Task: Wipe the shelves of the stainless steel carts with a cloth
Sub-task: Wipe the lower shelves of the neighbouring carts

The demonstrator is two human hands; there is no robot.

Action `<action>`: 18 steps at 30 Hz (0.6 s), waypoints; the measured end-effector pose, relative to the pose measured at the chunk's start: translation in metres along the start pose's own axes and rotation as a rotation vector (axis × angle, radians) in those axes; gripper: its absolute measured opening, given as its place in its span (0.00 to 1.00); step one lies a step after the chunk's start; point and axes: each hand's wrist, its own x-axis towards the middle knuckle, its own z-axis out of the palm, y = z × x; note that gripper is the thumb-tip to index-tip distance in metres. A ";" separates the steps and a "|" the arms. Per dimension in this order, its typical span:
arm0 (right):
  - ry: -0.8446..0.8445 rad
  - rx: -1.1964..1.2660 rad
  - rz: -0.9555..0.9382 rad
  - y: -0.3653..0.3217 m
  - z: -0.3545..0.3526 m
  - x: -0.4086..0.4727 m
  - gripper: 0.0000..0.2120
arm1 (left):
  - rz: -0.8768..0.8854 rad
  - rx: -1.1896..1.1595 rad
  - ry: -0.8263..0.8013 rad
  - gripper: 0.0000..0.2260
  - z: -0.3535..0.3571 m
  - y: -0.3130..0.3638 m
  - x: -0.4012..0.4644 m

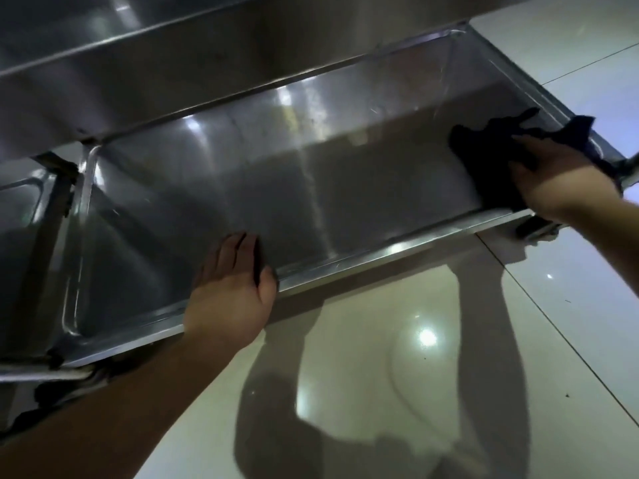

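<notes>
I look down at the bottom shelf (262, 188) of a stainless steel cart, a shallow tray with a raised rim. A dark cloth (491, 146) lies bunched in its right end, part of it draped over the right rim. My right hand (556, 178) presses flat on the cloth with straight fingers. My left hand (235, 281) rests on the shelf's front rim near the middle, fingers straight and reaching onto the shelf surface, thumb along the rim.
The cart's upper shelf (145, 63) overhangs at the top. A second cart's shelf (20, 209) adjoins at the left. A caster (539, 229) shows under the right front corner. Glossy white floor tiles (415, 357) spread in front and to the right.
</notes>
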 end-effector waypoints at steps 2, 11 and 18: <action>0.019 -0.005 0.099 0.009 -0.007 0.012 0.27 | 0.009 0.003 0.019 0.26 0.000 0.001 0.000; -0.049 -0.101 -0.106 -0.085 0.048 0.004 0.23 | 0.042 0.036 0.049 0.26 0.004 0.001 0.001; -0.232 -0.049 -0.677 -0.212 0.105 -0.036 0.29 | 0.039 0.043 0.041 0.27 0.006 -0.003 0.000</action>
